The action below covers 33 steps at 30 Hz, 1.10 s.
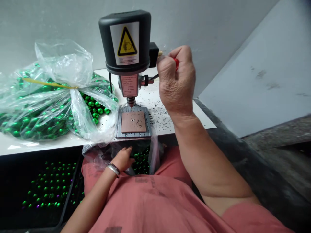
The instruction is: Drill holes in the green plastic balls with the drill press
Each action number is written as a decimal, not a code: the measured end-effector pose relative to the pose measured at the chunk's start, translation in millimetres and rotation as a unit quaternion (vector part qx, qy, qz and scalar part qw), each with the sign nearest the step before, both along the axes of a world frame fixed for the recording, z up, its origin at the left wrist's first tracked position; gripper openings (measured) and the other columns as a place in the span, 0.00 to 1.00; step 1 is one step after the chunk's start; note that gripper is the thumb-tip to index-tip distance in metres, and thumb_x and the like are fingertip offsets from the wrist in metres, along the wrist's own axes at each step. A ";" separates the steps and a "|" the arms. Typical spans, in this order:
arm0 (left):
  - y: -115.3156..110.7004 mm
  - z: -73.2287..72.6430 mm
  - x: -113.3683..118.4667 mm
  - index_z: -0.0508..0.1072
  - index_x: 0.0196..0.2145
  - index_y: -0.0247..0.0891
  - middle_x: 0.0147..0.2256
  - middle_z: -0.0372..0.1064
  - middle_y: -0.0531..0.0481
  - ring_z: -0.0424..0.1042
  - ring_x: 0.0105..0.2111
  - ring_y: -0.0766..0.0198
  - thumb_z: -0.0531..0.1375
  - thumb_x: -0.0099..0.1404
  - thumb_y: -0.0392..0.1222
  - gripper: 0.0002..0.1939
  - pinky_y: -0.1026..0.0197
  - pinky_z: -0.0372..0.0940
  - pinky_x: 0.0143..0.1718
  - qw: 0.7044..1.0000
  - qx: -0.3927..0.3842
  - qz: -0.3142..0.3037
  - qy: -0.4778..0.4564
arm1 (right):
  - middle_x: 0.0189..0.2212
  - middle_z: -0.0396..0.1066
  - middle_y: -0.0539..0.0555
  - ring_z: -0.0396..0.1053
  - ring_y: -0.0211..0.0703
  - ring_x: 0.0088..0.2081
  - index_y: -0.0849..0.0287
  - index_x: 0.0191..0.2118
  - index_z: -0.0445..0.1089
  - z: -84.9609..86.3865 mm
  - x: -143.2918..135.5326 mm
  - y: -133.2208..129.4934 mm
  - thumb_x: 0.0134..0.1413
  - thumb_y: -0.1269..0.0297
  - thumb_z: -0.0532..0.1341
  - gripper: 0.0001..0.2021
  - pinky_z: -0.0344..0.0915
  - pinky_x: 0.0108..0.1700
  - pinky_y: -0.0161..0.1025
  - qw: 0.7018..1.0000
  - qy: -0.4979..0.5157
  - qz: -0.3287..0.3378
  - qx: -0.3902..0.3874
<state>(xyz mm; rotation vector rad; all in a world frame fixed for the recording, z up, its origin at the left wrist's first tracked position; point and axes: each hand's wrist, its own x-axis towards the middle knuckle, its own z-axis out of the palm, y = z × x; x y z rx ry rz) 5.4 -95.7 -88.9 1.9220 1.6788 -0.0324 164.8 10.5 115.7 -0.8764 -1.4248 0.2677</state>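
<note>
My right hand is raised and wrapped round the feed lever of a small bench drill press; part of a red knob shows between the fingers. Under the chuck, a thin drill bit points down at a brown square plate with a small hole and dark shavings on it. My left hand is low over my lap, palm down with fingers apart. It is at the mouth of a clear plastic bag holding shiny green beads. Its fingertips are partly hard to make out.
Left of the drill press, a large clear bag of green beads lies on the white table, a yellow tie across it. A black tray with rows of green beads sits at lower left. Dark shavings litter the table.
</note>
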 end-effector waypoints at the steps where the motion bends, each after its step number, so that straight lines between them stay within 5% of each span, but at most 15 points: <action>1: -2.5 -15.1 2.3 0.60 0.58 0.34 0.55 0.61 0.37 0.62 0.54 0.54 0.57 0.55 0.40 0.32 0.56 0.58 0.54 0.999 -0.010 -0.049 -0.010 | 0.20 0.50 0.44 0.56 0.27 0.22 0.56 0.27 0.49 -0.5 0.0 -0.6 0.56 0.62 0.51 0.10 0.55 0.28 0.28 1.000 0.000 0.004 -0.001; 3: -9.4 -43.0 5.1 0.60 0.58 0.43 0.59 0.56 0.41 0.52 0.60 0.46 0.62 0.50 0.38 0.36 0.43 0.49 0.58 0.991 -0.039 -0.130 0.021 | 0.20 0.51 0.44 0.56 0.27 0.22 0.56 0.27 0.49 -2.1 0.0 -1.7 0.56 0.62 0.51 0.10 0.56 0.28 0.28 1.000 0.003 0.007 0.003; 5: -17.4 -65.7 4.8 0.64 0.55 0.43 0.58 0.57 0.40 0.51 0.60 0.44 0.60 0.51 0.32 0.32 0.39 0.41 0.59 0.985 -0.064 -0.137 0.083 | 0.20 0.51 0.44 0.56 0.28 0.22 0.56 0.27 0.50 -3.6 0.3 -2.7 0.56 0.61 0.51 0.10 0.56 0.28 0.28 1.000 0.008 0.011 0.006; 7: -24.8 -79.5 0.7 0.70 0.49 0.39 0.52 0.66 0.39 0.58 0.56 0.47 0.56 0.53 0.29 0.24 0.40 0.40 0.59 0.983 -0.070 -0.132 0.104 | 0.19 0.52 0.43 0.55 0.28 0.22 0.56 0.27 0.50 -4.7 1.3 -3.9 0.55 0.62 0.52 0.09 0.57 0.29 0.28 1.000 0.005 0.011 -0.004; 9: -31.4 -80.8 -7.7 0.75 0.39 0.37 0.39 0.74 0.40 0.69 0.46 0.50 0.53 0.54 0.28 0.17 0.41 0.50 0.55 0.982 -0.090 -0.121 0.116 | 0.19 0.52 0.43 0.54 0.28 0.21 0.56 0.27 0.50 -5.1 3.0 -5.2 0.54 0.64 0.52 0.09 0.58 0.30 0.29 1.000 -0.005 0.005 -0.016; 12: -44.4 -56.6 -26.7 0.75 0.33 0.36 0.29 0.74 0.41 0.73 0.34 0.53 0.51 0.56 0.32 0.13 0.50 0.65 0.39 0.979 -0.119 -0.103 0.126 | 0.20 0.53 0.44 0.53 0.29 0.21 0.55 0.26 0.51 -6.0 5.3 -6.7 0.54 0.63 0.53 0.09 0.58 0.30 0.30 1.000 -0.020 0.003 -0.005; 18: -93.9 19.1 -57.9 0.73 0.34 0.40 0.32 0.74 0.45 0.72 0.32 0.59 0.48 0.61 0.38 0.14 0.59 0.64 0.34 0.987 -0.083 -0.132 0.041 | 0.22 0.52 0.45 0.53 0.29 0.23 0.56 0.27 0.51 -15.7 3.9 -10.3 0.54 0.65 0.52 0.08 0.59 0.30 0.30 1.000 0.001 0.018 0.019; 21: -107.0 31.1 -66.0 0.75 0.35 0.39 0.34 0.73 0.41 0.72 0.35 0.53 0.51 0.60 0.47 0.16 0.55 0.65 0.38 0.986 -0.112 -0.081 0.092 | 0.23 0.53 0.45 0.53 0.28 0.24 0.56 0.28 0.51 -22.1 3.9 -11.7 0.53 0.67 0.53 0.07 0.58 0.31 0.30 1.000 -0.005 0.013 0.009; 24: -91.5 30.8 -66.3 0.75 0.43 0.37 0.43 0.71 0.38 0.70 0.42 0.50 0.54 0.56 0.57 0.25 0.52 0.64 0.44 0.990 -0.110 -0.060 0.059 | 0.23 0.53 0.44 0.54 0.27 0.23 0.57 0.29 0.52 -25.9 5.7 -11.5 0.54 0.64 0.53 0.06 0.59 0.31 0.30 0.999 -0.019 0.019 0.018; 29: -20.6 1.8 -23.2 0.66 0.53 0.29 0.51 0.65 0.34 0.66 0.50 0.53 0.46 0.63 0.53 0.30 0.55 0.57 0.54 0.997 -0.041 0.015 -0.071 | 0.24 0.53 0.44 0.55 0.25 0.23 0.57 0.30 0.53 -26.1 7.9 -11.1 0.55 0.61 0.52 0.07 0.61 0.32 0.29 0.999 -0.038 0.006 0.022; 33: 10.2 -54.0 35.8 0.66 0.53 0.30 0.50 0.67 0.34 0.65 0.51 0.45 0.60 0.48 0.60 0.40 0.53 0.60 0.51 0.974 -0.175 -0.010 -0.144 | 0.24 0.53 0.44 0.55 0.25 0.23 0.57 0.30 0.52 -24.6 8.3 -12.2 0.55 0.62 0.52 0.07 0.62 0.33 0.29 0.999 -0.046 0.004 0.014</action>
